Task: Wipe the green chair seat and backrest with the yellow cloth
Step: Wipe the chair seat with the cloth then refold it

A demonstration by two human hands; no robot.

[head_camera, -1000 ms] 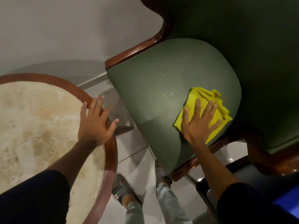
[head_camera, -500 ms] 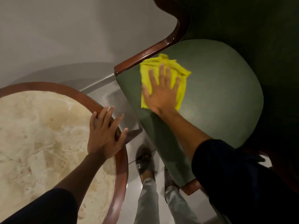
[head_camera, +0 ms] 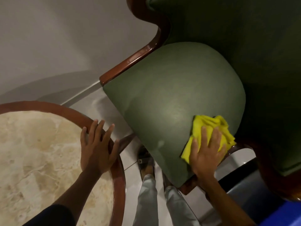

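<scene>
The green chair seat (head_camera: 171,95) fills the middle of the view, with the dark green backrest (head_camera: 244,38) rising behind it at the upper right. A brown wooden arm (head_camera: 130,62) runs along its left side. The crumpled yellow cloth (head_camera: 210,128) lies on the seat's near right corner. My right hand (head_camera: 206,152) presses flat on the cloth with fingers spread. My left hand (head_camera: 96,147) rests flat and open on the wooden rim of the round table, holding nothing.
A round table (head_camera: 117,185) with a marble-like top and brown wooden rim stands at the left. My legs and sandalled feet (head_camera: 146,162) stand on the pale tiled floor between table and chair. A grey wall (head_camera: 57,38) lies behind. A dark object and a blue surface (head_camera: 283,216) are at the lower right.
My right hand slid the yellow cloth from the seat's near right corner to its far left corner, then back to the near right corner. My left hand stayed on the table rim.
</scene>
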